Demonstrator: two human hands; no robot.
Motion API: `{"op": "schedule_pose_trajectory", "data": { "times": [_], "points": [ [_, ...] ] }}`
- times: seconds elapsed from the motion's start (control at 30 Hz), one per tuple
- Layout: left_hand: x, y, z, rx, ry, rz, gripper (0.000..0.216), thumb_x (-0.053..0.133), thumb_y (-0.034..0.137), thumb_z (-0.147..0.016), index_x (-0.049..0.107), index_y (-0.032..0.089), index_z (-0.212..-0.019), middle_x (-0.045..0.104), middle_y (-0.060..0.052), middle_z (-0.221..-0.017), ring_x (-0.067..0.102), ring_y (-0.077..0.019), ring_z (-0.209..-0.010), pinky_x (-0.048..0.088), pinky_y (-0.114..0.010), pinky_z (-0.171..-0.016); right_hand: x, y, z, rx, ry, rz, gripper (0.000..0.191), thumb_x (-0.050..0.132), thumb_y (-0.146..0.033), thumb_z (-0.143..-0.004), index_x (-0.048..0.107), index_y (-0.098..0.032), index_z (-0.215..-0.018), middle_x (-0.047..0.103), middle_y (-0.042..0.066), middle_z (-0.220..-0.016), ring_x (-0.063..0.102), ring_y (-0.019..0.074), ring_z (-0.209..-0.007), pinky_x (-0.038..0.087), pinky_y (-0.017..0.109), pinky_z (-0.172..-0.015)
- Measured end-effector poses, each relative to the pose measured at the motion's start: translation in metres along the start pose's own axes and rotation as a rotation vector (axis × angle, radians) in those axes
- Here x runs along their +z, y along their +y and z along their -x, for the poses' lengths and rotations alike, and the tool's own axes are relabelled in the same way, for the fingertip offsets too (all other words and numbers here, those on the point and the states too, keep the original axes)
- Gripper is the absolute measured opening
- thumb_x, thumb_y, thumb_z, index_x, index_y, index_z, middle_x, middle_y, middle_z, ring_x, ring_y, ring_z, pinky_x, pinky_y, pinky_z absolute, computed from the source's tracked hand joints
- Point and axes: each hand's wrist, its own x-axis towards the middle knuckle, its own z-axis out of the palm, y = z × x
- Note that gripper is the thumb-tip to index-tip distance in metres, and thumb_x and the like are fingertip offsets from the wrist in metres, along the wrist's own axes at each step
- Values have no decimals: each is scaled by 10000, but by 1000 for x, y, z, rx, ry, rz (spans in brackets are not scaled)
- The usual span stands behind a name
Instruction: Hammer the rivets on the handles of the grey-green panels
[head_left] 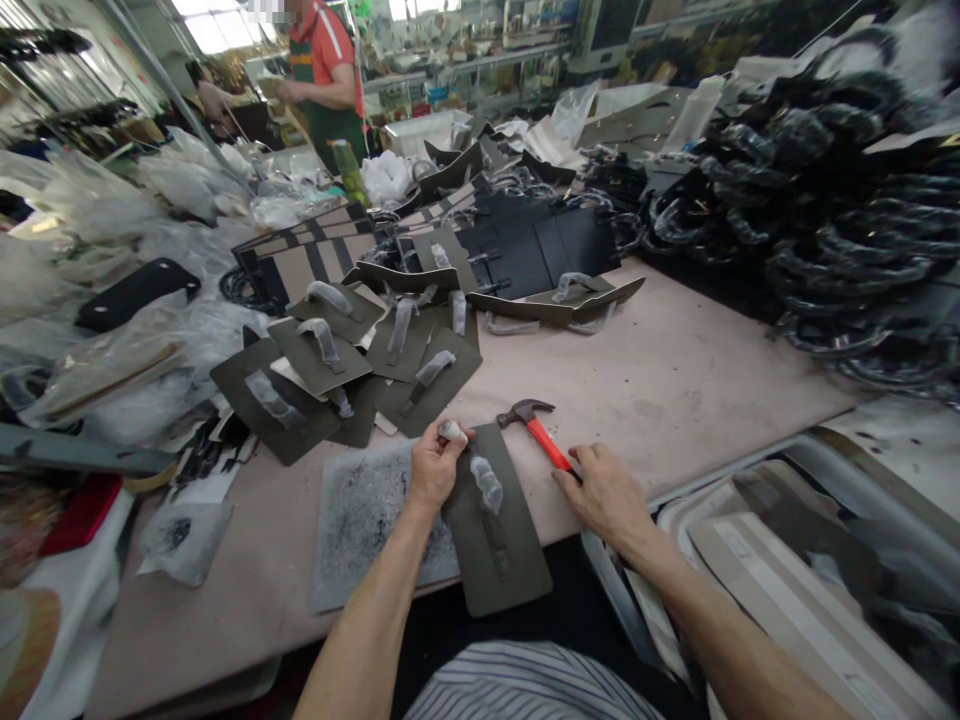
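Observation:
A dark olive leather panel [501, 545] with a plastic-wrapped strap lies at the near table edge, partly over a grey scuffed pad [367, 520]. My left hand [435, 465] is closed on the panel's upper left edge, thumb tip taped. My right hand [604, 490] rests on the red handle of a hammer [534, 425] whose dark head points left on the table. The fingers curl round the handle's end.
A heap of similar olive panels [337, 365] lies beyond my left hand. Black and striped panels [525, 250] sit further back, coiled black straps [840, 220] pile at right, plastic bags at left. A person in an orange shirt [326, 70] stands far off.

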Motion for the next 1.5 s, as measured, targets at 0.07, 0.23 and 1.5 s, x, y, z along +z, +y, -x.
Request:
{"op": "schedule_pose_trajectory", "data": {
  "times": [0.07,0.23,1.5],
  "points": [
    [1,1,0,9,-1,-28,236,706,322,-796,620,174,-960,743,-51,-892,689,-198,-874,505,-295,-835,5,8,-2,-12,-79,34,232,608,-381,-917,560,-171,-1004,590,71,-952,585,223,-858,360,303,-710],
    [1,2,1,37,-15,-89,191,682,296,-821,627,172,-956,738,-53,-903,679,-191,-875,501,-289,-840,13,10,-6,-28,-132,7,132,534,-278,-936,515,-157,-985,590,85,-948,577,202,-808,323,293,-664],
    [0,3,-1,193,-207,-308,154,581,238,-852,709,207,-932,702,-28,-827,631,-194,-776,483,-285,-760,-89,-29,-5,-376,-26,-164,276,351,-388,-995,470,-211,-819,540,20,-615,401,136,-484,188,294,-525]
  ]
}}
